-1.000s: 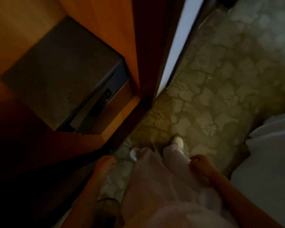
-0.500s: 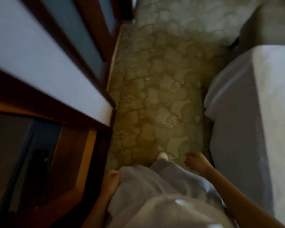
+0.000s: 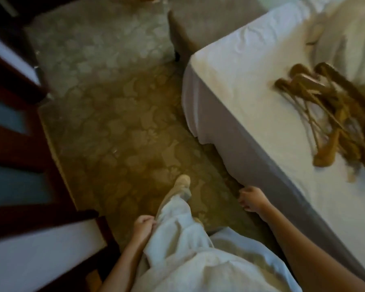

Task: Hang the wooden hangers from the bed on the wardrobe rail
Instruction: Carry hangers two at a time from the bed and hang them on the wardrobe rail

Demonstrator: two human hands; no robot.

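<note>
Several wooden hangers (image 3: pixel 333 114) lie in a tangled pile on the white bed (image 3: pixel 247 76) at the right, blurred by motion. My right hand (image 3: pixel 251 200) hangs low beside the bed's grey side, fingers loosely curled, holding nothing. My left hand (image 3: pixel 143 227) hangs at my hip against my white trousers, loosely curled and empty. The wardrobe (image 3: pixel 13 144) with dark wooden frames and pale panels stands along the left edge; its rail is out of view.
A patterned carpet (image 3: pixel 118 127) runs between wardrobe and bed. A grey upholstered piece (image 3: pixel 209 24) stands past the bed's corner. A white pillow or duvet (image 3: pixel 346 39) lies on the bed behind the hangers. My foot (image 3: pixel 182 182) steps forward on the carpet.
The view has swung right, from the wardrobe interior and floor to the bed. The hangers have come into sight. Both hands stay empty at my sides.
</note>
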